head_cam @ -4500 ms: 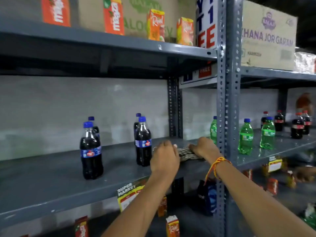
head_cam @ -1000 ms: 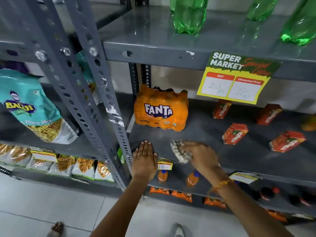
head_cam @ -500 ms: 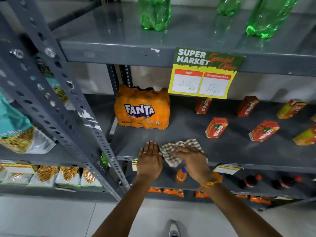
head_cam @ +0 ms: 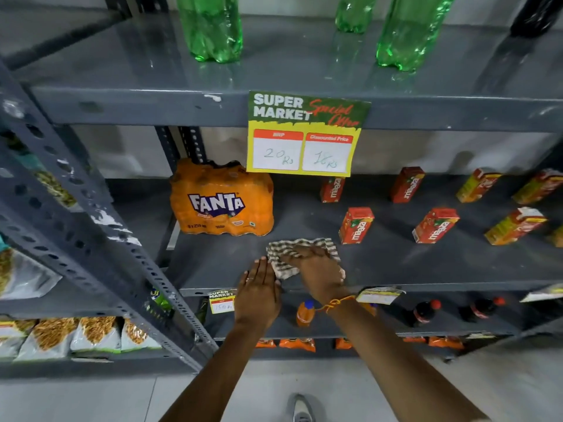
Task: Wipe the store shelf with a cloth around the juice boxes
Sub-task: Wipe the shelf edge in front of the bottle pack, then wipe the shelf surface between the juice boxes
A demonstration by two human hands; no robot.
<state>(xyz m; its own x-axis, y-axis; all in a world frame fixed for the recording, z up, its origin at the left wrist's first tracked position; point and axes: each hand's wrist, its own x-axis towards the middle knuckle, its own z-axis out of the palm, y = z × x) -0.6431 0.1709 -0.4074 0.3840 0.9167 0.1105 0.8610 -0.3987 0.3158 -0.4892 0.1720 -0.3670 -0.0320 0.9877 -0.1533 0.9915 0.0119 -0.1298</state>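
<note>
Grey metal shelf point(head_cam: 396, 263) spans mid-frame, carrying an orange shrink-wrapped Fanta bottle pack point(head_cam: 221, 200) left of centre and red Maaza juice boxes point(head_cam: 355, 225) to the right. Between them, the checked cloth point(head_cam: 300, 254) lies flat under the right hand point(head_cam: 318, 274), fingers spread on it. The left hand point(head_cam: 259, 295) rests flat at the shelf edge, fingers together.

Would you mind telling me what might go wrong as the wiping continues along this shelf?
The right hand presses the cloth close to the nearest red juice box; a sweep rightward could topple the box. The Fanta pack sits just behind the cloth and may get nudged. The left hand rests at the shelf edge beside a price tag.
</note>
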